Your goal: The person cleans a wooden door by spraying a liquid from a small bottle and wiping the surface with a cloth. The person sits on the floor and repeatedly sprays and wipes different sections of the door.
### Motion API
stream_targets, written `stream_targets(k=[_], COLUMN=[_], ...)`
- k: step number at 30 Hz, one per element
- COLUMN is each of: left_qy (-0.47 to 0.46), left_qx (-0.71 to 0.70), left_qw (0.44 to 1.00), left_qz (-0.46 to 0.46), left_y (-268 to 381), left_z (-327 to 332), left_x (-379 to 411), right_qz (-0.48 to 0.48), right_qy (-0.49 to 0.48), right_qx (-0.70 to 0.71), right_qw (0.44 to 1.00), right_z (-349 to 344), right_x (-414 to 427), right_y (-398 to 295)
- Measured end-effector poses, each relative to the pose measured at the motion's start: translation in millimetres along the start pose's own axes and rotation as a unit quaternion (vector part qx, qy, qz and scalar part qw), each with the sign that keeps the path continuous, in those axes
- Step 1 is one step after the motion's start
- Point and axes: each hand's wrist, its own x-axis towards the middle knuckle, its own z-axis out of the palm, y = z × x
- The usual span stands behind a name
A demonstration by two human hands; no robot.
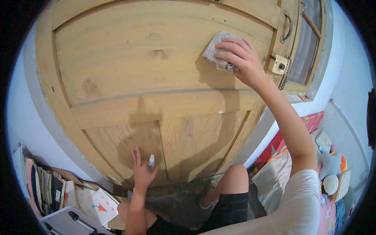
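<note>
My right hand (242,60) holds a folded grey cloth (213,50) against the upper panel of a yellowish wooden door (141,67). Loose threads hang off the cloth's lower edge. Lower down, my left hand (144,173) grips a small clear bottle (151,165) with a white top, in front of the door's bottom left panel. Two of its fingers stick out toward the wood. Reddish scribbled marks (190,127) run over the lower right panel. Dark smudges (91,86) show on the upper one.
A rim lock (278,64) with a chain and a metal handle (287,27) sit at the door's right edge, by a window. Books (48,188) and a folded white table (69,220) stand at lower left. Plush toys (330,166) lie on a bed at right.
</note>
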Motion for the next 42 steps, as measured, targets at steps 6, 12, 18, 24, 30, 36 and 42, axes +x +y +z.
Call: stream_targets(k=[6, 12, 18, 24, 30, 36, 42], left_qy=[-0.025, -0.026, -0.031, -0.008, 0.003, 0.005, -0.013], left_qx=[-0.009, 0.000, -0.012, -0.013, -0.012, -0.019, -0.008], left_qw=[1.000, 1.000, 0.999, 1.000, 1.000, 1.000, 1.000], left_qz=[-0.015, -0.002, -0.001, -0.005, 0.000, -0.007, -0.004], left_y=[1, -8, -2, 0, 1, 3, 1], left_z=[-2, -1, -3, -3, -2, -1, -3], left_x=[0, -5, -2, -2, -2, -1, -2], right_qz=[0.213, 0.362, 0.405, 0.398, 0.438, 0.470, 0.478], right_qy=[0.121, 0.165, 0.109, 0.150, 0.167, 0.166, 0.185], right_qx=[0.247, 0.496, 0.501, 0.439, 0.400, 0.388, 0.394], right_qw=[0.938, 0.772, 0.757, 0.792, 0.787, 0.775, 0.763], right_z=[0, 10, 46, 57, 54, 33, 31], right_x=[29, 67, 65, 51, 19, -11, -20], right_y=[-28, -54, -50, -45, -24, -7, -7])
